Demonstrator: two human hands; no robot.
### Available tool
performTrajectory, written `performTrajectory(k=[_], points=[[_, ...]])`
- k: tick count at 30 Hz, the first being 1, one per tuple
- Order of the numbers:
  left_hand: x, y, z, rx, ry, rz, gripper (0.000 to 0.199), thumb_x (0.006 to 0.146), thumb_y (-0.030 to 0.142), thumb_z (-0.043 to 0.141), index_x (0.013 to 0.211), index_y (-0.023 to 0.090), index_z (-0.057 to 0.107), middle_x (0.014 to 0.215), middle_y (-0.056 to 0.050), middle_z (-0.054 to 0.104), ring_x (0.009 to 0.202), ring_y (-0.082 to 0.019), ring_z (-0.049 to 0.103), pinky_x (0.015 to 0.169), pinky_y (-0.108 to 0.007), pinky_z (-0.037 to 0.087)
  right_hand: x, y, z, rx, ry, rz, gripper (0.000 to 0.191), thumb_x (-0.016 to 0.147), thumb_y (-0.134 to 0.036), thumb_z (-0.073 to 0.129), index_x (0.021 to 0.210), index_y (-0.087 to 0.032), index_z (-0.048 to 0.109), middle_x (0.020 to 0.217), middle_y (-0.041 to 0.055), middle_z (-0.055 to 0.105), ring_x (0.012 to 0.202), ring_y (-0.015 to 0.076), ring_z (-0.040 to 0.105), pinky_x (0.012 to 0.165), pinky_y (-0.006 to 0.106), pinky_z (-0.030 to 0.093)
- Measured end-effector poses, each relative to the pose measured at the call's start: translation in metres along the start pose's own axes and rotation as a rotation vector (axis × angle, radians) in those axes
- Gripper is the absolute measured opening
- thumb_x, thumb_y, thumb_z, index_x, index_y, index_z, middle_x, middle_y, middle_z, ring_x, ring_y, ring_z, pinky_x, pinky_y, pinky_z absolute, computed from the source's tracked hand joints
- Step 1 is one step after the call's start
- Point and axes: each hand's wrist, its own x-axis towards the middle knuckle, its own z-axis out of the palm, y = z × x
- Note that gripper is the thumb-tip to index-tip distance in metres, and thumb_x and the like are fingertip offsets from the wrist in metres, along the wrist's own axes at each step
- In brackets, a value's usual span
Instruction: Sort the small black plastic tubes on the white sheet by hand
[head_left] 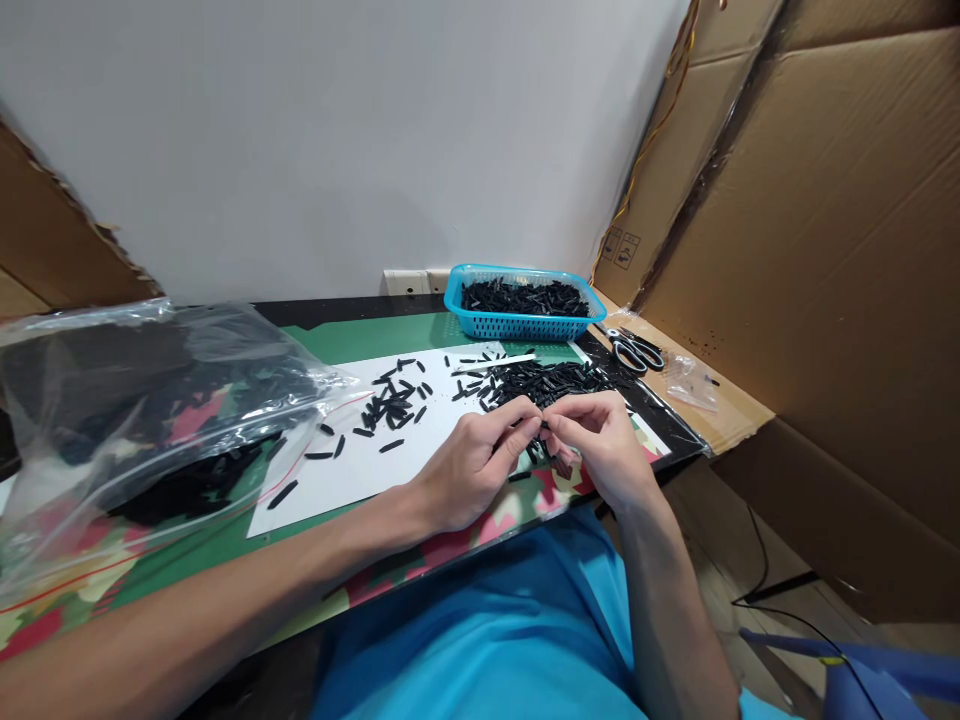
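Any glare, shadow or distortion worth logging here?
All in the head view: bright glare streaks the clear plastic bag; a faint shadow falls on the wall; the cardboard leans, probably wide-angle distortion; left hand and right hand look fairly sharp.

Small pieces [555, 380]: black
Basket [525, 326]: bright blue
Paper [352, 470]: white
My desk [352, 337]: green, red-and-cream camouflage below
My clothing [487, 640]: blue

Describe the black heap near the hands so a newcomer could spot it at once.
Find the blue basket near the wall. In front of it, just beyond the left hand and right hand, lies the heap of black pieces, with a white strip at its left edge. It is far denser than the scattered pieces to its left, and no basket wall surrounds it.
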Motion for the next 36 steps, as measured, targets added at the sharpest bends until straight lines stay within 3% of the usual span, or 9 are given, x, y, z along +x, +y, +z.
performTrajectory(k=[3,8,28,36], points=[[-0.0002,-0.0015,0.0006,-0.030,0.014,-0.039,0.034,0.112,0.044,0.047,0.100,0.019,0.067,0.072,0.004,0.063,0.054,-0.008,0.042,0.053,-0.022,0.033,-0.0003,0.0028,0.0007,0.059,-0.011,-0.010,0.023,0.087,-0.032,0.076,0.070,-0.017,0.076,0.054,-0.0025,0.063,0.043,0.0092,0.047,0.044,0.024,0.037],[-0.0003,-0.0047,0.0018,-0.080,0.065,-0.072,0.035,0.111,0.048,0.049,0.094,0.020,0.061,0.063,0.008,0.047,0.052,-0.007,0.037,0.052,-0.022,0.031,-0.0009,0.0054,0.0013,0.145,-0.003,-0.013,0.024,0.090,-0.033,0.076,0.072,-0.018,0.076,0.053,-0.0028,0.062,0.041,0.0089,0.045,0.044,0.024,0.036],[-0.0007,-0.0051,0.0019,-0.149,0.104,-0.109,0.037,0.109,0.051,0.051,0.091,0.020,0.060,0.059,0.008,0.044,0.050,-0.008,0.037,0.050,-0.022,0.029,-0.0026,-0.0015,-0.0008,0.090,-0.095,-0.001,0.024,0.093,-0.038,0.074,0.079,-0.018,0.075,0.057,-0.0025,0.065,0.043,0.0111,0.052,0.046,0.025,0.038],[-0.0006,-0.0058,0.0021,-0.148,0.101,-0.097,0.039,0.109,0.053,0.049,0.092,0.020,0.059,0.061,0.008,0.045,0.052,-0.008,0.040,0.051,-0.023,0.031,-0.0012,0.0002,-0.0002,0.087,-0.076,0.017,0.030,0.093,-0.042,0.073,0.075,-0.018,0.074,0.055,-0.0027,0.063,0.041,0.0112,0.052,0.042,0.024,0.037]])
